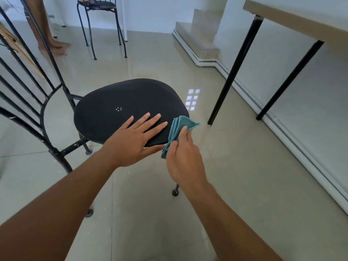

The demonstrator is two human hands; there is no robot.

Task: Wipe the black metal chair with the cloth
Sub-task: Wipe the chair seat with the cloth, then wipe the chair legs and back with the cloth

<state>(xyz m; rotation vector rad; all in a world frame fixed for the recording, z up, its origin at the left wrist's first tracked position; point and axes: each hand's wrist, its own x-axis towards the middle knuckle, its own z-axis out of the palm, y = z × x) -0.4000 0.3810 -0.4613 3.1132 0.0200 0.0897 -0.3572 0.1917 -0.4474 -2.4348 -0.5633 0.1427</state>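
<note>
The black metal chair [116, 102] stands in the middle of the view, its rounded seat facing me and its barred backrest rising at the left. My left hand [135, 140] lies flat on the seat's near right part, fingers straight and spread. My right hand [180, 157] grips a folded teal cloth [178, 129] against the seat's right edge. The cloth's lower part is hidden behind my fingers.
A second black chair [99, 19] stands at the back, with a person's bare feet [54, 48] to its left. A table with black legs [235, 72] stands at the right by the wall. A low step [195, 38] lies behind. Glossy tiled floor surrounds the chair.
</note>
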